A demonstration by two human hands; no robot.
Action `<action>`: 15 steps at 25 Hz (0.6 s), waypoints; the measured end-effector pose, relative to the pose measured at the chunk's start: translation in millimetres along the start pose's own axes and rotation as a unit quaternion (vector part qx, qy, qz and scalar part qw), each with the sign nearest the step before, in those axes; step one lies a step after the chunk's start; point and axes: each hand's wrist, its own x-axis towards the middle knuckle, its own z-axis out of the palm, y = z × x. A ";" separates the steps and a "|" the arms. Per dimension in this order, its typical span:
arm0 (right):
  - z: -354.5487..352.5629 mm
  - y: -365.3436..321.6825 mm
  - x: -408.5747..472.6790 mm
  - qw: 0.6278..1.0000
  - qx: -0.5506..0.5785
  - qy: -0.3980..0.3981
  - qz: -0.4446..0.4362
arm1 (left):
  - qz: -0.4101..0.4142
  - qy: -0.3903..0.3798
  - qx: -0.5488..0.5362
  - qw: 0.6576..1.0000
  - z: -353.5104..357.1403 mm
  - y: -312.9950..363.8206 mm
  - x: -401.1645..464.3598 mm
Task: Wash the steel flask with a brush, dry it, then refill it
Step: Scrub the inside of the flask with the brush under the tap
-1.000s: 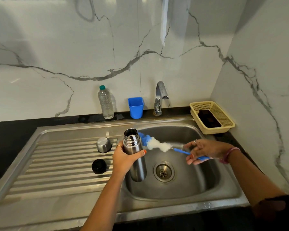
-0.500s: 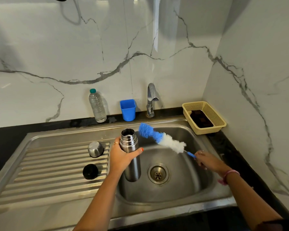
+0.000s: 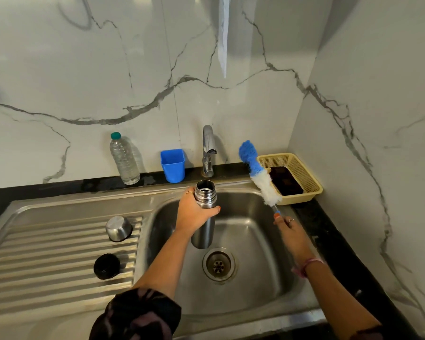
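My left hand (image 3: 194,213) grips the open steel flask (image 3: 205,200) near its threaded neck and holds it upright over the sink basin (image 3: 253,288). My right hand (image 3: 291,233) holds the handle of the bottle brush (image 3: 257,171) at the basin's right side. The brush's blue-and-white head points up and away, to the right of the flask and clear of its mouth. On the draining board (image 3: 47,261) lie the flask's steel cup (image 3: 118,228) and black stopper (image 3: 106,266).
The tap (image 3: 207,149) stands behind the basin with no water running. A clear water bottle (image 3: 124,159) and a blue plastic cup (image 3: 172,165) stand on the back ledge. A beige basket (image 3: 304,177) with a dark object sits at the right corner. Marble walls close in behind and right.
My right hand has swung the brush from beside the flask's mouth up and to the right, toward the basket. The flask has stayed in my left hand over the basin.
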 end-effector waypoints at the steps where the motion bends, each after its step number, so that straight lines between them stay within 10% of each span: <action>1: 1.7 1.8 4.6 1.000 0.015 0.006 0.015 | 0.006 0.002 0.000 1.000 6.0 1.1 6.1; 15: 26.1 -9.1 56.6 0.996 -0.016 -0.001 0.082 | 0.044 -0.078 0.000 0.996 54.9 8.5 100.8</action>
